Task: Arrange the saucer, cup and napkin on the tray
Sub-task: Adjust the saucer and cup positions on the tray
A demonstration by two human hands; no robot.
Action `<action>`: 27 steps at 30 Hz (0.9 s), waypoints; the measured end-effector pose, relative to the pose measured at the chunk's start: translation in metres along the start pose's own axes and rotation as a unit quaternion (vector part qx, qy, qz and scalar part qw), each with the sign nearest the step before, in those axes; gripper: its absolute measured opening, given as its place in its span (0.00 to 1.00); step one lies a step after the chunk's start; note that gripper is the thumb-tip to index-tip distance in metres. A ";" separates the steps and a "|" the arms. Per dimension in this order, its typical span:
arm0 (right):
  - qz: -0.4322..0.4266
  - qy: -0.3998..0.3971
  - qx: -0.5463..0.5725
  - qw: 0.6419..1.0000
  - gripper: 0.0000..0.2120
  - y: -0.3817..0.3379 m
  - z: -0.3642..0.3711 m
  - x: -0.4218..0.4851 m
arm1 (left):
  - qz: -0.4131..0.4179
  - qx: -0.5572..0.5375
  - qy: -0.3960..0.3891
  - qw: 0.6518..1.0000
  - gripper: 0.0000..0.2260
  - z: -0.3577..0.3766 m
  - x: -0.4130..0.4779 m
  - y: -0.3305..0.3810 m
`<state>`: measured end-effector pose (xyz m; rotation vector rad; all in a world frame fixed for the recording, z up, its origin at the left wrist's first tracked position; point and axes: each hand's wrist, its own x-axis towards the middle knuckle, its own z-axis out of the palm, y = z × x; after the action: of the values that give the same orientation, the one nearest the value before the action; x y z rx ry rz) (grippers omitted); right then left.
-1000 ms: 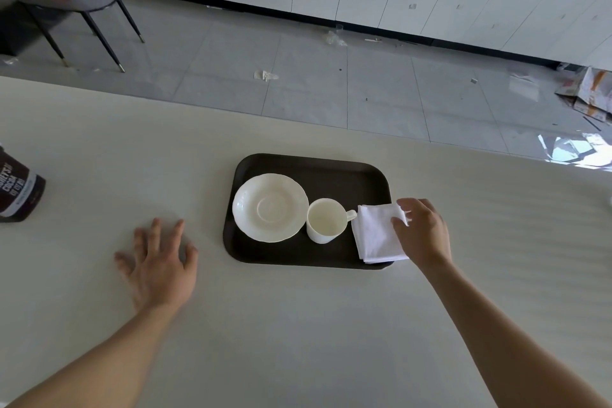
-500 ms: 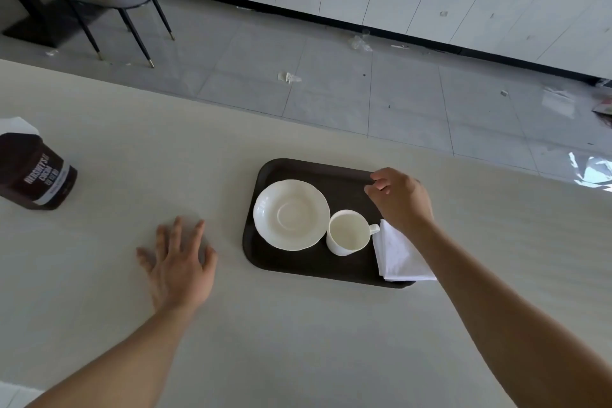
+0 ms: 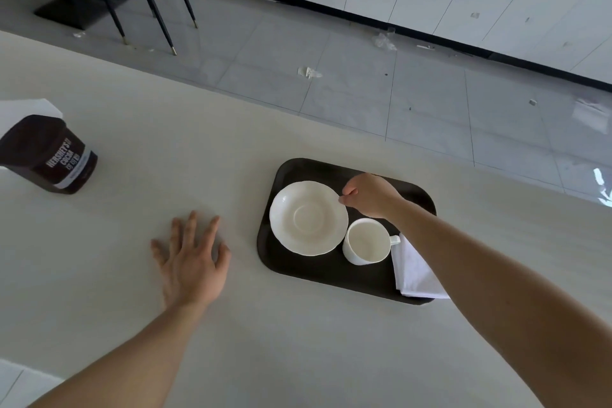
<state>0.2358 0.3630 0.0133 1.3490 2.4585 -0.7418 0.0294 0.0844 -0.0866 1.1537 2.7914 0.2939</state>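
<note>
Right hand (image 3: 371, 195) over far part of tray (image 3: 298, 270), fingertips pinched at saucer (image 3: 308, 218) far-right rim; grip looks closed on rim, likely to shift saucer. Cup (image 3: 366, 242) upright just right of saucer, rims touching or nearly, handle toward napkin (image 3: 414, 272). Napkin at tray right end, overhanging near-right corner. Left hand (image 3: 188, 262) flat on surface (image 3: 298, 341), grip open, holds nothing, likely bracing. Cocoa tub (image 3: 49, 156) far left, well apart. Cup crowds saucer's right side; right forearm crosses above napkin.

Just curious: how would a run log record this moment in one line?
right hand: pinching saucer rim | left hand: flat on table | cup, napkin: on tray
</note>
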 end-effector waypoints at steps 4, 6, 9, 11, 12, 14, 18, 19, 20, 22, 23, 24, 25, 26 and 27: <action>0.008 -0.023 0.003 1.000 0.11 -0.006 0.007 0.008 | -0.005 0.004 -0.004 1.000 0.27 0.000 0.000 0.000; 0.016 -0.025 0.020 0.999 0.09 -0.009 0.009 0.010 | -0.006 0.008 -0.009 1.000 0.27 -0.001 -0.001 0.000; 0.027 -0.035 0.049 0.998 0.09 -0.009 0.010 0.014 | -0.009 0.011 -0.012 1.000 0.27 -0.003 -0.001 0.001; 0.042 -0.037 0.095 0.994 0.09 -0.008 0.010 0.017 | -0.009 0.011 -0.015 1.000 0.27 -0.004 -0.001 0.003; 0.051 -0.033 0.127 0.990 0.09 -0.007 0.010 0.020 | -0.009 0.011 -0.014 1.000 0.27 -0.004 -0.002 0.003; 0.061 -0.016 0.171 0.983 0.08 -0.006 0.011 0.023 | -0.009 0.008 -0.010 1.000 0.27 -0.005 -0.001 0.004; 0.072 -0.003 0.195 0.978 0.04 -0.007 0.012 0.027 | -0.004 0.011 -0.007 1.000 0.27 -0.004 -0.001 0.002; 0.075 -0.003 0.199 0.977 0.02 -0.007 0.012 0.029 | -0.004 0.012 -0.008 1.000 0.27 -0.004 -0.001 0.002; 0.080 -0.001 0.201 0.976 0.03 -0.007 0.011 0.031 | -0.005 0.011 -0.009 1.000 0.27 -0.004 -0.001 0.003; 0.097 0.006 0.203 0.974 0.05 -0.009 0.009 0.034 | -0.005 0.012 -0.011 1.000 0.26 -0.005 -0.001 0.003; 0.106 0.010 0.209 0.972 0.06 -0.009 0.008 0.036 | -0.006 0.012 -0.012 1.000 0.26 -0.005 -0.001 0.003; 0.116 0.014 0.216 0.969 0.06 -0.009 0.008 0.038 | -0.006 0.011 -0.012 1.000 0.26 -0.005 -0.001 0.003; 0.124 0.020 0.227 0.966 0.07 -0.008 0.007 0.040 | -0.007 0.011 -0.012 1.000 0.26 -0.006 -0.001 0.003; 0.132 0.026 0.239 0.962 0.07 -0.008 0.007 0.042 | -0.006 0.011 -0.013 1.000 0.27 -0.006 -0.001 0.003; 0.140 0.031 0.250 0.958 0.07 -0.007 0.006 0.043 | -0.004 0.013 -0.013 1.000 0.27 -0.006 -0.001 0.003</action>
<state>0.2058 0.3874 -0.0084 1.8665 2.1294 -1.3181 0.0309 0.0851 -0.0802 1.1426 2.7845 0.2390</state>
